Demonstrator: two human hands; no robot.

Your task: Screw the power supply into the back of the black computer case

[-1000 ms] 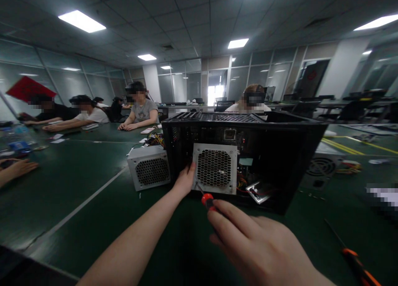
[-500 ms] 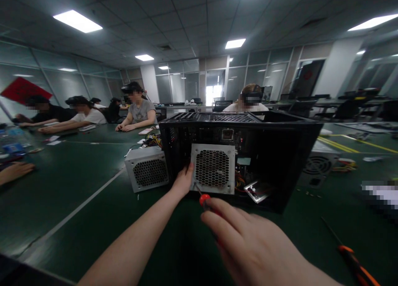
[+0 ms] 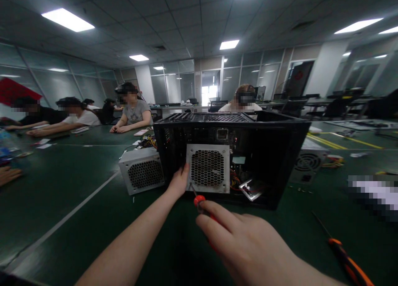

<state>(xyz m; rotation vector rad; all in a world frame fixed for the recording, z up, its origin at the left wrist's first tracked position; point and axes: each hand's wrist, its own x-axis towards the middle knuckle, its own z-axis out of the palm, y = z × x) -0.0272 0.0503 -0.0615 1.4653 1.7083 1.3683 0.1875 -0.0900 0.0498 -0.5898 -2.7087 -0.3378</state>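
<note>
A grey power supply with a honeycomb grille stands upright at the open side of a black computer case. My left hand grips its left edge, the thumb against the side; the other fingers are mostly hidden behind it. In my right hand is a red-handled screwdriver, fingers wrapped round the handle. Its shaft points at the lower left corner of the power supply, where the tip seems to touch a screw spot. A loose silver metal piece leans inside the case, beside coloured wires.
A second power supply sits left of the case, and a third behind its right end. On the green table at right lie an orange-and-black screwdriver and several small screws. Other people sit around the table.
The whole view has shifted slightly, so everything appears a little further left. Both hands keep their holds, and the screwdriver stays at the same corner of the power supply.
</note>
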